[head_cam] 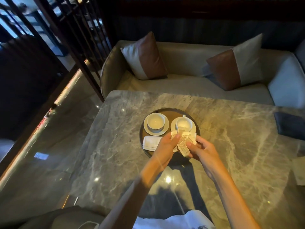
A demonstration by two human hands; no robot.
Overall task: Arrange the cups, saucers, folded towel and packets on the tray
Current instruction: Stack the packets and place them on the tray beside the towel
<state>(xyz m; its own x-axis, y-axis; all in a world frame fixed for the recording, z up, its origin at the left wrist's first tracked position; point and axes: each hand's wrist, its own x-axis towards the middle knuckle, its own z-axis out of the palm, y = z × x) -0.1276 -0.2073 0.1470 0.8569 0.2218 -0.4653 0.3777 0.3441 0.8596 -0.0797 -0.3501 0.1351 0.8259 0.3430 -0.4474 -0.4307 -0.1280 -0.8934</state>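
A round dark tray sits on the marble table. On it, at the left, a white cup stands on its saucer. At the right a second cup stands on another saucer. A folded white towel lies at the tray's front left. Over the tray's front right, my left hand and my right hand both pinch a fan of several pale packets. The tray's front rim is hidden under my hands.
The grey marble table has a dark blue cloth or pouch at its right edge and a pale card further down that edge. Behind the table stands a sofa with two cushions. A dark slatted screen rises at the left.
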